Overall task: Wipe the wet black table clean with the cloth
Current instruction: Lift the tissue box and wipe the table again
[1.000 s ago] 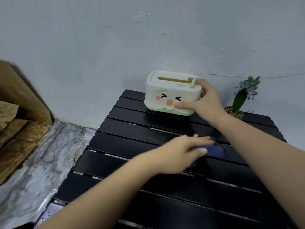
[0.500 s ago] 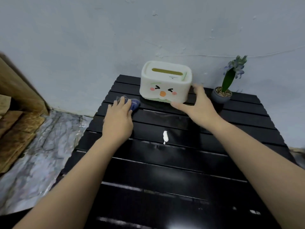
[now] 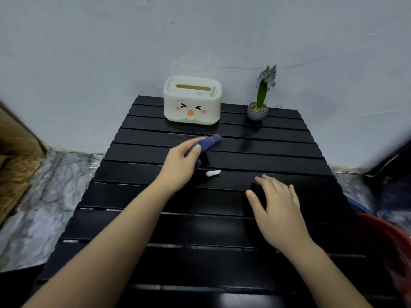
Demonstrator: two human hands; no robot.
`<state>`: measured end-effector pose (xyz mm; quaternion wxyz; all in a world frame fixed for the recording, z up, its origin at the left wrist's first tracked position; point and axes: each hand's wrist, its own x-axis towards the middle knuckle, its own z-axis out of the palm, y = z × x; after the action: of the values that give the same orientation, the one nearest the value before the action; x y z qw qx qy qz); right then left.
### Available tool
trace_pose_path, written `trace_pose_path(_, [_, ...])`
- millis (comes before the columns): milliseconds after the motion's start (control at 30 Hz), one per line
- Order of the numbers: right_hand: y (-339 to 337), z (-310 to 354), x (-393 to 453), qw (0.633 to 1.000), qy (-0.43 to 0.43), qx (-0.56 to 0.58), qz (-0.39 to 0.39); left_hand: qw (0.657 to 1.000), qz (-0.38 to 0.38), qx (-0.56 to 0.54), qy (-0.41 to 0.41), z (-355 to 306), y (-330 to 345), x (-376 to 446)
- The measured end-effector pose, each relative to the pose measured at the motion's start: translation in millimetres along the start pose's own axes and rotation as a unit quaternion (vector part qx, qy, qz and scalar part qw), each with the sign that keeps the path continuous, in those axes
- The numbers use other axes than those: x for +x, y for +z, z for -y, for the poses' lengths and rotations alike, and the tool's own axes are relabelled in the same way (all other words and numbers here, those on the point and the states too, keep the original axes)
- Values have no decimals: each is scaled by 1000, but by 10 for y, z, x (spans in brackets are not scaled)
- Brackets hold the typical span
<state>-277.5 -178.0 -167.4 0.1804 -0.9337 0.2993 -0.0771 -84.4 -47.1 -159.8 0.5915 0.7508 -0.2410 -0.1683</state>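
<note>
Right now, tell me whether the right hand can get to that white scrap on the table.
Probably yes. The right hand lies open on the table, near the white scrap, with bare slats between. The left hand and its cloth sit just beyond it, not across the way.

You will find no legible text anywhere: the only printing is a tiny dark mark on the lid of the tissue box (image 3: 192, 101), just right of its slot, too small to read.
</note>
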Motion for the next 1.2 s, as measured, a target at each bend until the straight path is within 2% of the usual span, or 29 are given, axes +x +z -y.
trace_pose_path(33, [-57, -68, -92, 1000, 5, 2, -1, 998, -66, 20, -4, 14, -152, 32])
trace_pose_path(100, [-175, -215, -283, 1000, 23, -4, -8, 974, -170, 151, -9, 159, -468, 69])
trace_pose_path(200, [-330, -427, -603, 998, 53, -14, -24, 903, -192, 382, -48, 471, -704, -31])
trace_pose_path(267, [-409, -544, -837, 997, 72, -18, -33, 884, -182, 428, -37, 548, -578, -127])
trace_pose_path(433, [-486, -829, -1294, 990, 135, 3, -37, 899, -136, 415, 32, 362, 388, -301])
trace_pose_path(633, [-347, -880, -1402, 993, 116, -3, -22, 928, 33, 359, 93, -135, 1906, -692])
trace_pose_path(700, [-350, -908, -1408, 994, 108, -11, -23, 945, 117, 288, 100, -327, 2190, -760])
trace_pose_path(767, [-371, -954, -1426, 995, 99, -12, -17, 968, 196, 145, 51, -471, 2266, -737])
trace_pose_path(800, [-383, -977, -1439, 995, 95, -8, -15, 976, 201, 83, 28, -501, 2231, -699])
trace_pose_path(867, [-391, -1020, -1466, 996, 86, 6, -16, 991, 120, 45, 27, -501, 2031, -578])
trace_pose_path(900, [-388, -1029, -1479, 996, 83, 15, -18, 995, 51, 82, 38, -457, 1861, -501])
trace_pose_path(933, [-381, -1032, -1492, 996, 81, 22, -19, 987, -24, 152, 49, -374, 1649, -414])
trace_pose_path(1000, [-360, -1026, -1507, 996, 78, 25, -22, 931, -137, 335, 54, -108, 1116, -232])
trace_pose_path(1067, [-340, -1019, -1516, 996, 77, 28, -26, 870, -177, 461, 2, 182, 621, -139])
trace_pose_path(1133, [-324, -1016, -1513, 996, 78, 30, -33, 850, -176, 493, -50, 373, 402, -126])
trace_pose_path(1200, [-316, -1008, -1502, 996, 79, 30, -37, 845, -165, 506, -51, 431, 492, -76])
